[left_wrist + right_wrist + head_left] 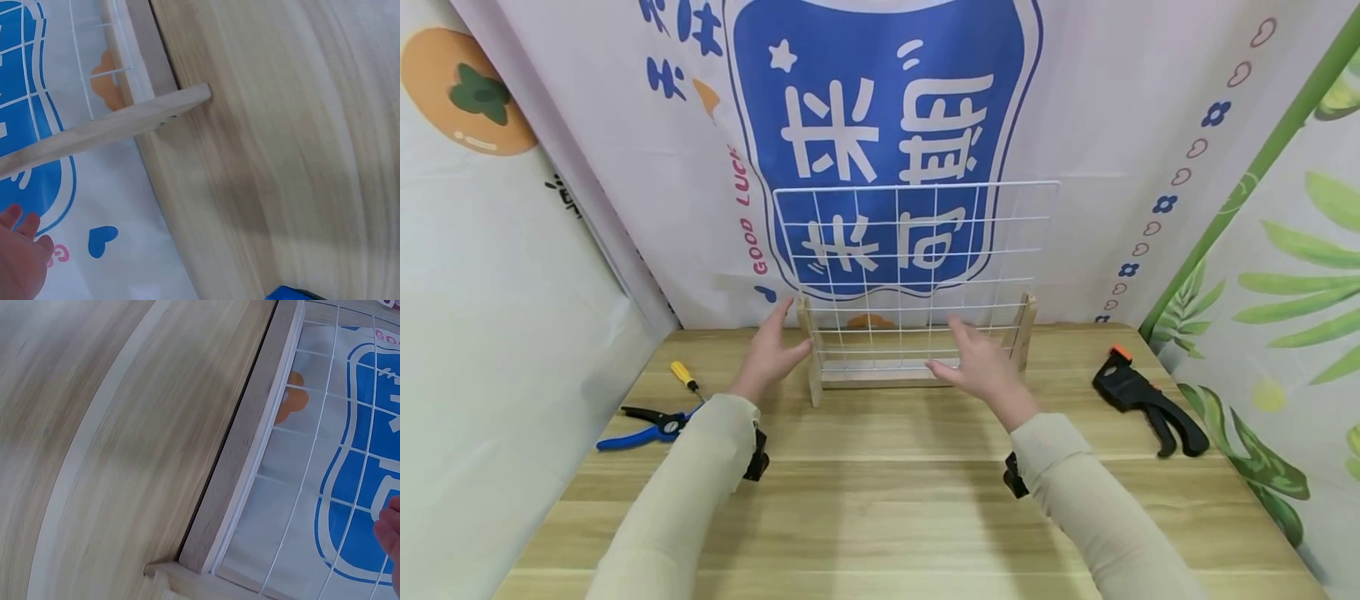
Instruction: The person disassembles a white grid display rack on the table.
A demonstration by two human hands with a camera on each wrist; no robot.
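A white wire grid panel (917,250) stands upright in a wooden frame (880,379) toward the back of the table. My left hand (769,354) is beside the frame's left post (808,354), fingers extended and thumb close to the wood; whether it touches cannot be told. In front of the grid's lower right part is my right hand (981,362), its thumb and index finger spread, holding nothing. Only some fingers of the left hand (22,259) show in the left wrist view. At the right wrist view's edge, the right hand (390,531) is partly cut off.
Blue-handled pliers (662,425) and a yellow-handled screwdriver (683,375) lie on the table's left side. A black clamp (1142,400) with an orange tip lies at the right. Printed cloth (1112,125) hangs behind the wooden-topped table (880,508).
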